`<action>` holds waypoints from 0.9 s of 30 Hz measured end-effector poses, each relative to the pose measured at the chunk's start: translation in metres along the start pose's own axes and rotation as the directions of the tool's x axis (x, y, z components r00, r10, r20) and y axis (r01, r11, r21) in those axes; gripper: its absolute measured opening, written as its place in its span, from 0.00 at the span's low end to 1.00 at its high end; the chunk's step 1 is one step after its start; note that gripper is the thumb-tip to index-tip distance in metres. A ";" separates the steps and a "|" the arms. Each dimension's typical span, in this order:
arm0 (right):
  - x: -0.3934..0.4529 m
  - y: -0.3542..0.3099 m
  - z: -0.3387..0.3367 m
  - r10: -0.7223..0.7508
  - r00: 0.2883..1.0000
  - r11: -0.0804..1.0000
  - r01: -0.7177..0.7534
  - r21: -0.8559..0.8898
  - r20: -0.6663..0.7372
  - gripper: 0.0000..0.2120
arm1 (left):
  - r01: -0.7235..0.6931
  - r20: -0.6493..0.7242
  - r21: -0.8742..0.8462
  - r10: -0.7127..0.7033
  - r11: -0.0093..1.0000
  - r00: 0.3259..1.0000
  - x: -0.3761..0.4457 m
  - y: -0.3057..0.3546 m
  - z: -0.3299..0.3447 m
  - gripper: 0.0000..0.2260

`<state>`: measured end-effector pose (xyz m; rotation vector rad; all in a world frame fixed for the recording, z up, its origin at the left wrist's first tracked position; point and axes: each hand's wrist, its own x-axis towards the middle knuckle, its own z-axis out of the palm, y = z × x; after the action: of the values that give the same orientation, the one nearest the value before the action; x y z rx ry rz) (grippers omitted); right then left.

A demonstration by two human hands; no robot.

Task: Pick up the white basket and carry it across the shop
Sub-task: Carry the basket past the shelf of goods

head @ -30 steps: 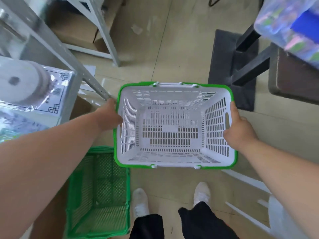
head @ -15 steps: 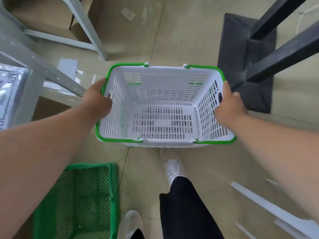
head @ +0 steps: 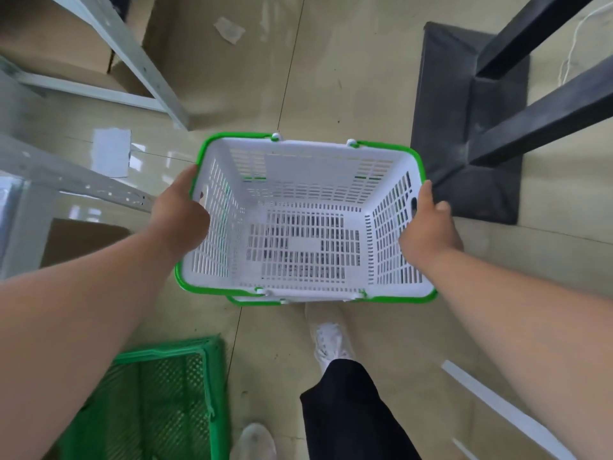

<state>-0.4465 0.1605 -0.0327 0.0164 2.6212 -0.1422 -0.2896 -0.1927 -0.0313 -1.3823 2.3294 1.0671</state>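
The white basket has slotted walls and a green rim, and it is empty. I hold it in the air over the beige floor, in front of my legs. My left hand grips its left rim. My right hand grips its right rim beside a handle slot. Its green handles hang folded down along the near and far edges.
A green crate sits on the floor at lower left. Grey metal shelf legs and cardboard boxes stand at upper left. A black stand base with dark bars is at upper right. A white strip lies at lower right.
I have stepped forward with the basket in both hands. The green crate has slipped back toward the lower left, the black base has come closer, and the left-hand shelf goods have left view.
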 end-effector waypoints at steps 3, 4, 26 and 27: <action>0.004 0.009 0.029 0.026 1.000 0.999 -0.027 0.027 0.006 0.46 | -0.010 0.005 0.012 0.010 1.000 1.000 0.004 -0.010 0.017 0.37; 0.007 0.012 0.040 0.035 0.999 0.999 -0.035 0.031 0.012 0.46 | -0.003 0.002 0.035 0.003 0.999 1.000 0.006 -0.015 0.025 0.37; 0.007 0.035 0.108 -0.001 0.996 0.995 -0.009 0.100 0.093 0.48 | -0.015 0.173 0.393 -0.058 0.919 0.983 0.002 -0.084 0.082 0.48; -0.003 0.032 0.098 -0.011 0.995 0.996 0.003 0.088 0.096 0.48 | -0.007 0.184 0.389 -0.070 0.921 0.980 -0.006 -0.086 0.072 0.49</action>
<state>-0.3941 0.1824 -0.1194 0.0301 2.5174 -0.2542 -0.2263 -0.1639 -0.1192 -1.1062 2.2110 0.6462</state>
